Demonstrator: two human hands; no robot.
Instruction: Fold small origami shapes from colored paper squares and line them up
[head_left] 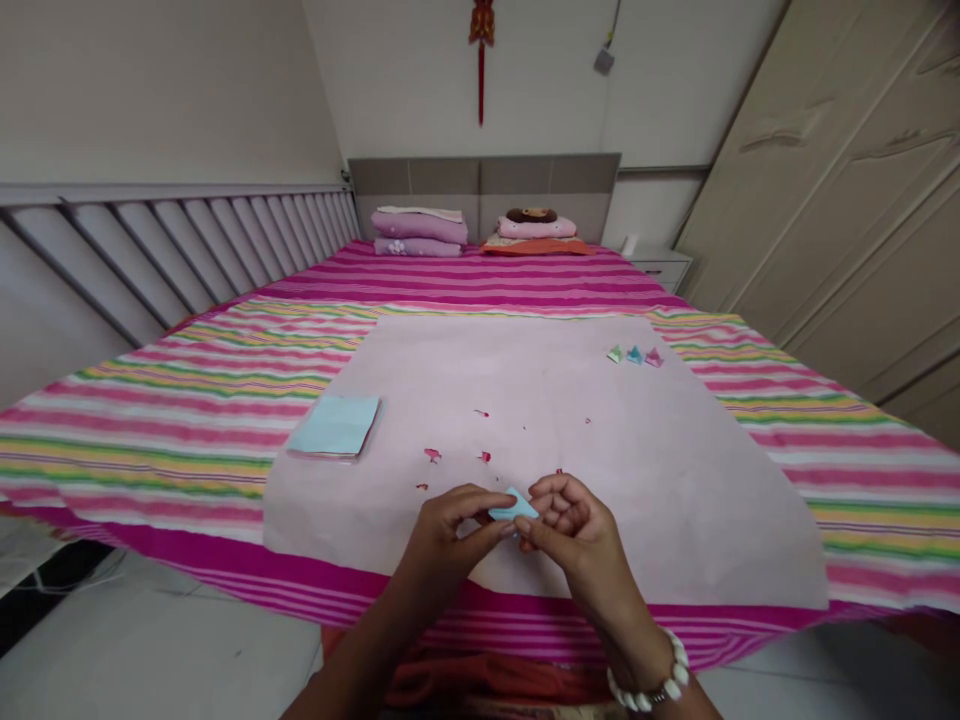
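Observation:
A small folded piece of light blue paper (514, 505) is pinched between both of my hands above the near edge of a pale pink sheet (570, 400) spread on the bed. My left hand (454, 530) grips its left side with thumb and fingers closed. My right hand (574, 530), with a white bead bracelet on the wrist, pinches its right side. A stack of light blue paper squares (335, 427) lies to the left on the sheet. Three small folded paper pieces (634, 355), green, blue and pink, sit at the far right.
Tiny red paper scraps (457, 455) are scattered in front of my hands. The bed has a pink striped cover (180, 400), folded bedding and pillows (420, 232) at the headboard, a slatted rail on the left, a wardrobe (847, 200) on the right.

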